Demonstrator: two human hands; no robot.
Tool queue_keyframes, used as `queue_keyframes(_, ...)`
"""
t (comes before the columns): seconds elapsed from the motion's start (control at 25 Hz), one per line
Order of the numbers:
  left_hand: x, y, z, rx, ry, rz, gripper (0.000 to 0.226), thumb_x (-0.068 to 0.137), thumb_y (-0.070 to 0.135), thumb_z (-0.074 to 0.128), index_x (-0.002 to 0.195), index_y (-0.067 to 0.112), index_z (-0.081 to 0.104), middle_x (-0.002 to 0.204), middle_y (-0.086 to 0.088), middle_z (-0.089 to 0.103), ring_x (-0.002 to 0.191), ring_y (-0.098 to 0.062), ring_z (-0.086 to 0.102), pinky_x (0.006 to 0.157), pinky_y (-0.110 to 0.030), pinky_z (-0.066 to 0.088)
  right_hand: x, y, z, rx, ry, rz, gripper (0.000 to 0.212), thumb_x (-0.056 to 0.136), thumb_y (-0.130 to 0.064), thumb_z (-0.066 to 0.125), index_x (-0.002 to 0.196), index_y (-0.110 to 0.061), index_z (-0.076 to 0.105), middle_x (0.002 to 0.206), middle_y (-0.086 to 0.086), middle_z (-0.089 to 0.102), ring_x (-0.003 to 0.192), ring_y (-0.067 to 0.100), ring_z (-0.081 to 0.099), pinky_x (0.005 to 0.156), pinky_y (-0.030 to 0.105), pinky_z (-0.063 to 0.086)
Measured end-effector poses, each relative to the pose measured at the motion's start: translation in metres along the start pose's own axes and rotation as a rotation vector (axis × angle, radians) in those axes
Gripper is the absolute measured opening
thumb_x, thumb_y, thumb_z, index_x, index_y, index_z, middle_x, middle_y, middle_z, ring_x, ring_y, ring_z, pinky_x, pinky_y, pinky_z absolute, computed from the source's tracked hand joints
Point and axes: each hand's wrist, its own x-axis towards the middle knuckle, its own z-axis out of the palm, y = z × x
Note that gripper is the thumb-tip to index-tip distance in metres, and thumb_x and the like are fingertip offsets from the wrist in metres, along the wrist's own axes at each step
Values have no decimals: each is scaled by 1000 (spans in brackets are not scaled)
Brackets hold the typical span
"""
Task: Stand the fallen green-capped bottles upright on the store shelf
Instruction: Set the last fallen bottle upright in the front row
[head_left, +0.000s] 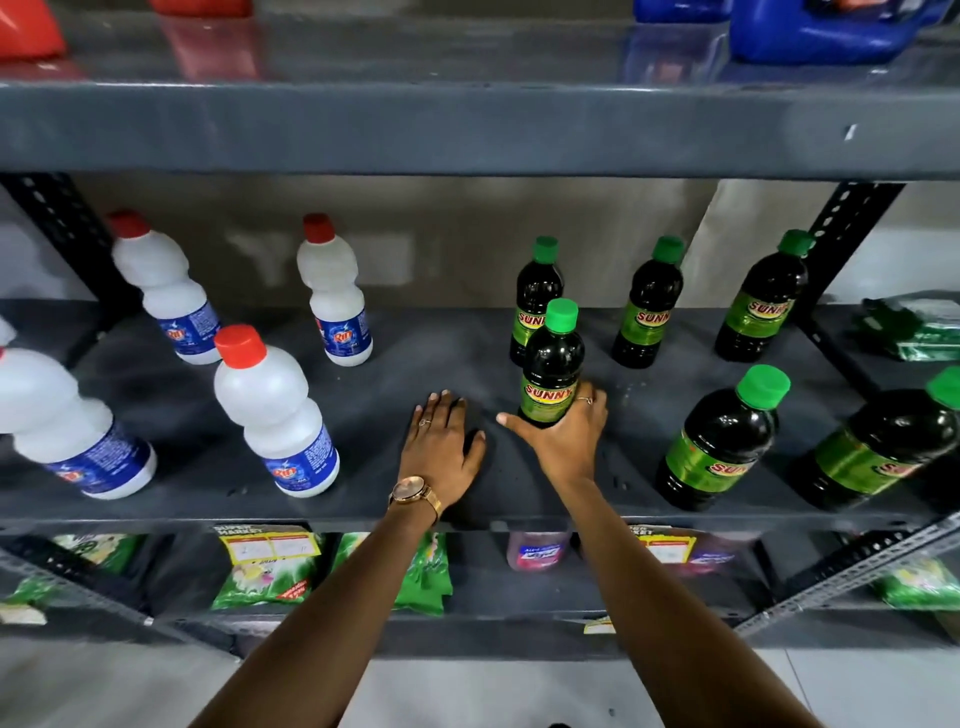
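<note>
Several dark green-capped bottles with green SUNNY labels stand upright on the dark grey shelf (405, 364). My right hand (566, 436) grips the base of one upright bottle (553, 364) near the shelf's middle. Another bottle (537, 291) stands directly behind it. More stand at the back right (649, 306), (763, 301) and at the front right (722, 441), (878, 452). My left hand (441, 441), with a gold watch on its wrist, lies flat on the shelf, palm down and fingers spread, holding nothing.
Several white red-capped bottles (275, 410) stand on the left half of the shelf. Green packets (914, 332) lie at far right. A shelf board (467, 130) hangs close above. Packets and a pink bottle (537, 553) fill the shelf below.
</note>
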Motion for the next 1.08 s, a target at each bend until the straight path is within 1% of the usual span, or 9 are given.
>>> queue_keyframes(0.12, -1, 0, 1, -17, -9, -5, 57, 95, 38, 36, 143, 10, 26, 156, -13, 23, 146, -25, 13, 122, -40, 6, -5, 10, -8, 53, -78, -21, 81, 56, -27, 92, 124, -5, 53, 124, 12, 55, 118, 27, 54, 100, 36, 45)
queue_keyframes(0.24, 0, 0, 0, -15, -9, -7, 57, 94, 38, 36, 143, 10, 26, 156, -13, 22, 146, -25, 13, 122, -39, 6, -8, 11, -15, 53, -76, -33, 68, 60, -16, 89, 120, -4, 59, 118, 14, 66, 112, 28, 62, 95, 39, 50)
queue_keyframes(0.36, -1, 0, 0, -24, -9, 0, 57, 95, 38, 36, 143, 10, 26, 157, -12, 22, 146, -25, 12, 122, -39, 5, -20, 15, -26, 73, -134, -24, 59, 60, -21, 89, 112, -11, 63, 108, 8, 71, 102, 23, 67, 90, 38, 54)
queue_keyframes(0.48, -1, -1, 0, -23, -5, 8, 57, 95, 39, 37, 143, 11, 28, 156, -13, 23, 146, -26, 14, 122, -39, 7, -56, 31, -41, 87, -171, -50, 55, 57, -38, 85, 106, -28, 61, 97, -4, 70, 96, 16, 68, 85, 32, 55)
queue_keyframes(0.52, -2, -2, 1, -26, 4, 12, 56, 95, 39, 38, 142, 10, 29, 156, -14, 24, 146, -26, 15, 122, -39, 7, -66, 36, -47, 78, -183, -62, 56, 56, -45, 83, 105, -29, 59, 97, -6, 68, 95, 16, 68, 84, 33, 56)
queue_keyframes(0.6, -2, -2, 4, -29, 21, 19, 55, 94, 38, 39, 141, 10, 31, 155, -15, 26, 145, -28, 16, 121, -39, 8, -75, 44, -57, 41, -229, -86, 68, 55, -52, 80, 112, -21, 61, 105, -2, 69, 102, 18, 66, 88, 38, 54)
queue_keyframes(0.76, 0, -4, 7, -34, 36, 18, 54, 95, 37, 40, 140, 9, 33, 155, -16, 26, 145, -28, 17, 121, -40, 8, -66, 50, -66, 1, -353, -126, 88, 59, -38, 87, 134, -10, 53, 124, 8, 66, 115, 23, 61, 97, 45, 50)
queue_keyframes(0.96, -1, -1, 3, -32, 16, 9, 53, 94, 35, 42, 140, 9, 34, 154, -16, 28, 145, -28, 18, 122, -39, 9, -66, 49, -69, -15, -315, -171, 91, 58, -33, 90, 138, -10, 52, 126, 9, 66, 115, 23, 61, 97, 43, 49)
queue_keyframes(1.08, -13, 11, -7, -243, 42, -88, 53, 93, 24, 48, 140, 6, 33, 152, -19, 31, 144, -30, 21, 121, -41, 14, -66, 45, -70, -2, -346, -157, 96, 58, -31, 91, 141, -9, 48, 133, 10, 61, 123, 24, 57, 103, 43, 46)
